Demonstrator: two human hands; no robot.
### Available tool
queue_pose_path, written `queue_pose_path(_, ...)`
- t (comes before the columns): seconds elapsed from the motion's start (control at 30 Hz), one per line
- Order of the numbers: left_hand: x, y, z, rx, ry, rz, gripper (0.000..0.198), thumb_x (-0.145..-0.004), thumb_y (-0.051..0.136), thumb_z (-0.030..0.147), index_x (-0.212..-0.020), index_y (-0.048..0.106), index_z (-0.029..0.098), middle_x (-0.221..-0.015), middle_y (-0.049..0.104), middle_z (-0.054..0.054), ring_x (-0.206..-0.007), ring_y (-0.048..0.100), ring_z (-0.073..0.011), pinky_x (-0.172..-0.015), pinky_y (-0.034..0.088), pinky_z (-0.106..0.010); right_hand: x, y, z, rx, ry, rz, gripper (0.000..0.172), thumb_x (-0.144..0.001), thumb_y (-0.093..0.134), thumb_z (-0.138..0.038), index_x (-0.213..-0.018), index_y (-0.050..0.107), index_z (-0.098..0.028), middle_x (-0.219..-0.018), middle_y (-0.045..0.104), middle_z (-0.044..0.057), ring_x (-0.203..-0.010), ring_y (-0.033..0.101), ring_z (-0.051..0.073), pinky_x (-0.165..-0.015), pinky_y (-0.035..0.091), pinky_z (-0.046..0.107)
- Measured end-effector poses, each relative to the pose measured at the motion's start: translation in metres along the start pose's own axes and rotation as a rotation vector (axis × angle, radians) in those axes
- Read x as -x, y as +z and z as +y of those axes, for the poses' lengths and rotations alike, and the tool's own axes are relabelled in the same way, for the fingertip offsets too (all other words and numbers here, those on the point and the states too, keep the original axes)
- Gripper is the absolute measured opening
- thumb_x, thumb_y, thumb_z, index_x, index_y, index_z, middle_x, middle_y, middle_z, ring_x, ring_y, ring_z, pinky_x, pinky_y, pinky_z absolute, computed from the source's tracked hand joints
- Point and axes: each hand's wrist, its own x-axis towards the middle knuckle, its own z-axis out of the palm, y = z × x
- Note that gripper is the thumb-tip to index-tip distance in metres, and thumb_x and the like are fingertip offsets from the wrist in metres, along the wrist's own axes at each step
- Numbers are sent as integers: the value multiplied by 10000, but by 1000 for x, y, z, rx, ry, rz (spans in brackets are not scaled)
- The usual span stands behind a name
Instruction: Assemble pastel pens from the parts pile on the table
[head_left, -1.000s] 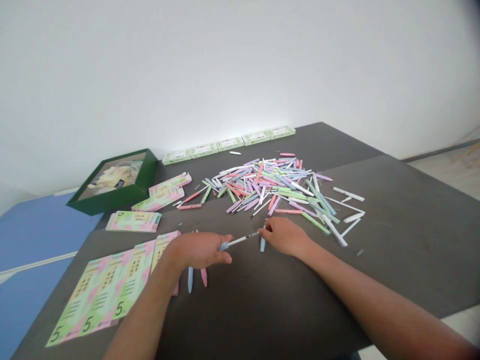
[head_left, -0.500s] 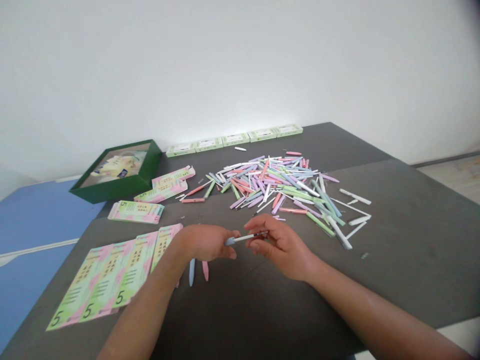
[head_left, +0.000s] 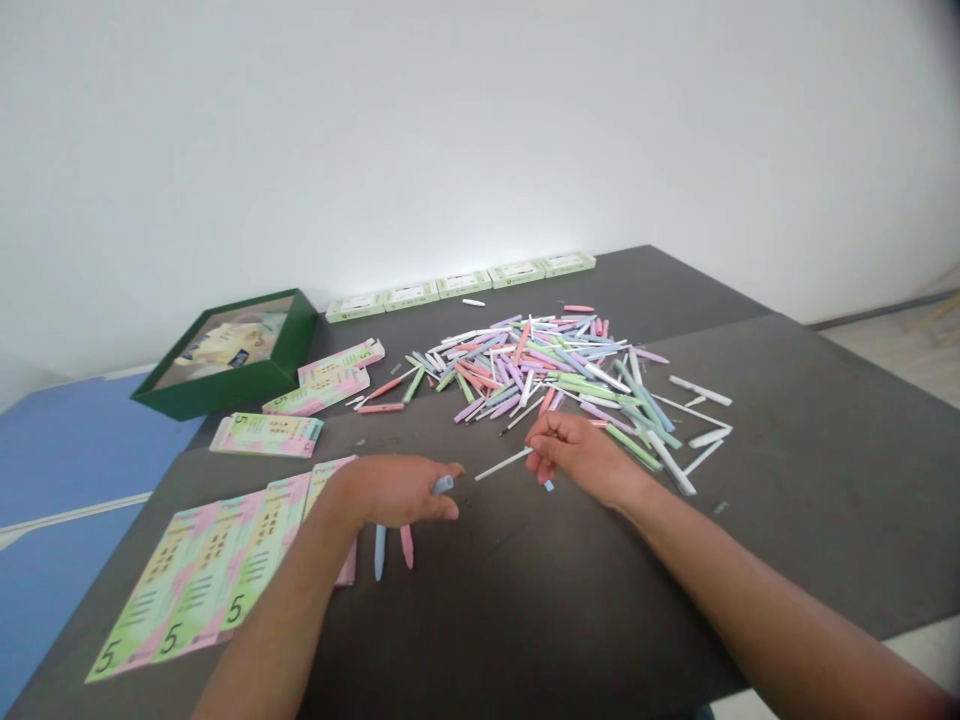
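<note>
The left hand [head_left: 394, 492] is closed, its fingers curled toward the palm, with a short pale blue pen barrel [head_left: 442, 485] poking out at the fingertips. The piece looks pinched there, though the hand hides most of it. The right hand [head_left: 581, 460] is also closed, gripping a slim white pen refill [head_left: 504, 463] that runs out from its fingers toward the left hand. The refill's free end points at the blue barrel but stays apart from it, with a narrow gap of dark counter between them. A small pale blue piece [head_left: 548, 485] shows just below the right hand's fingers; I cannot tell whether it is held.

Both hands hover above the dark grey counter [head_left: 600, 610]. Just beyond the right hand spreads a loose pile of pastel pen parts [head_left: 540, 370]. Below the left hand, a pale blue pen part [head_left: 379, 552] and a pink pen part [head_left: 406, 546] lie side by side. To the left lie flat printed card sheets [head_left: 202, 585] marked with a large 5, partly under the left forearm. Farther off sit an open green box [head_left: 225, 355] and a row of small boxes [head_left: 457, 285].
</note>
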Motion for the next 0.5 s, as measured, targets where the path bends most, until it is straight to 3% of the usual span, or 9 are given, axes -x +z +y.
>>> queue_pose_path(0.17, 0, 3, -5, -6, -1, -4, 585, -867, 396, 492, -1353, 382, 167, -1297, 514, -148, -1067, 552, -298, -846, 422, -361, 7, 24, 4, 760, -90, 36, 52, -822, 476, -190, -831, 526, -179, -751, 606, 20, -673, 541, 138, -586, 338, 246)
queue_pose_path(0.27, -1, 4, -7, -1, 15, 0, 638, -864, 396, 516, -1386, 323, 156, -1322, 490, -142, -1116, 520, -274, -896, 397, -341, 11, 44, 6, 1076, -147, -1, 93, -865, 453, -221, -903, 527, -180, -850, 610, 63, -790, 545, 185, -663, 343, 287)
queue_pose_path(0.4, -2, 5, -10, 11, 41, 4, 664, -865, 391, 517, -1406, 282, 147, -1333, 478, -140, -1130, 509, -260, -923, 379, -344, 10, 56, 8, 1227, -181, 29, 111, -873, 451, -228, -926, 533, -176, -902, 587, 91, -898, 516, 233, -755, 337, 339)
queue_pose_path(0.5, 0, 4, -9, 29, 49, 39, 664, -857, 412, 504, -1401, 291, 143, -1354, 453, -140, -1152, 489, -264, -928, 373, -341, 10, 54, 0, 1154, -195, 122, 159, -848, 499, -277, -966, 535, -177, -949, 575, 99, -904, 508, 240, -730, 339, 334)
